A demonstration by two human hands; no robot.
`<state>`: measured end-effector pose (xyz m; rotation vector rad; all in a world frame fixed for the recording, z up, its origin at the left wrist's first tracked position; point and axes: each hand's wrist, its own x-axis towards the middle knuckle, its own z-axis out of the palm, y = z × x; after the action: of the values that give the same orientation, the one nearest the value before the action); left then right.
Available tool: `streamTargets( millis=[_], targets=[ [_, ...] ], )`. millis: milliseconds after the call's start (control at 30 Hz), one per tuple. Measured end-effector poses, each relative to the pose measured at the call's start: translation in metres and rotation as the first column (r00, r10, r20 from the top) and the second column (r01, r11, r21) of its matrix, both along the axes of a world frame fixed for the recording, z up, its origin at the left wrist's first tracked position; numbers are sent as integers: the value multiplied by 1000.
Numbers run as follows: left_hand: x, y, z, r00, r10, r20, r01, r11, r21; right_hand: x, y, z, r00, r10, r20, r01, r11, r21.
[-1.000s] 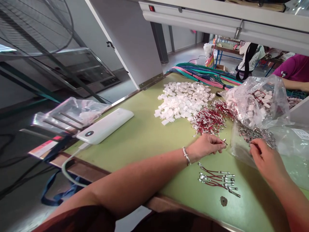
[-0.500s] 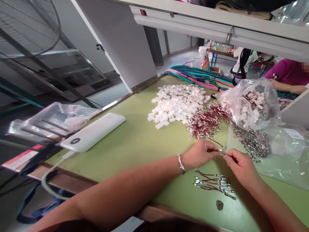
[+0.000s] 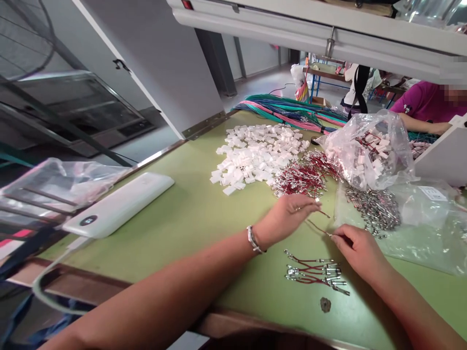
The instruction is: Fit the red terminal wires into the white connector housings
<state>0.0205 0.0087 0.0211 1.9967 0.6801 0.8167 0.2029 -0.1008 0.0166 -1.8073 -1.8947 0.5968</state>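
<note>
Red short wire [image 3: 316, 226] stretched between left hand [image 3: 282, 219] and right hand [image 3: 355, 248], both grips pinched on its ends; likely laying it beside the finished wires [image 3: 314, 272] next.

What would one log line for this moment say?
left hand: holds red wire | right hand: pinches wire's other end | finished wires: below on green table

The right hand [image 3: 359, 250] covers its own fingers' grip on the thin red wire [image 3: 318, 227], whose terminal ends are too small to tell, and the clear bag [image 3: 430, 228] runs off the right edge.
</note>
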Motion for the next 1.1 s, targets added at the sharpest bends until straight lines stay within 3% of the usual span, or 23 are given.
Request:
streamTargets(
  millis=[67,133,233,300,367,433,633,733,900,1000,1100],
  targets=[
    [-3,4,1,995,96,4,-94,988,-120,-2,-3,5,992,92,83,-90,996,-18],
    [-3,4,0,996,74,-46,-80,986,-145,3,-6,12,985,113,132,-112,994,-14],
    [-1,-1,-4,995,13,-98,-23,995,-101,32,-8,22,974,-44,224,35,998,47],
    [1,-4,-5,992,-21,-123,11,997,-81,60,-8,23,901,-149,409,141,989,49],
    [3,-6,-6,986,-46,-160,35,997,-70,85,-6,20,819,-163,550,183,983,20],
    [5,-7,-7,980,-57,-190,42,996,-80,98,-2,13,792,-125,598,167,986,-14],
    [8,-5,-10,990,-57,-127,23,966,-257,90,9,-5,826,-99,555,80,995,58],
    [8,-5,-12,995,-57,-88,25,946,-324,86,10,-8,844,-107,526,25,987,160],
    [13,-8,-19,996,-88,-24,77,950,-302,66,6,-7,898,-239,369,48,888,458],
    [16,-12,-23,994,-100,-38,86,957,-276,37,4,-4,975,-119,190,25,901,433],
    [18,-17,-25,994,-98,-44,81,955,-285,11,4,-5,996,-20,87,-13,930,368]
  ],
)
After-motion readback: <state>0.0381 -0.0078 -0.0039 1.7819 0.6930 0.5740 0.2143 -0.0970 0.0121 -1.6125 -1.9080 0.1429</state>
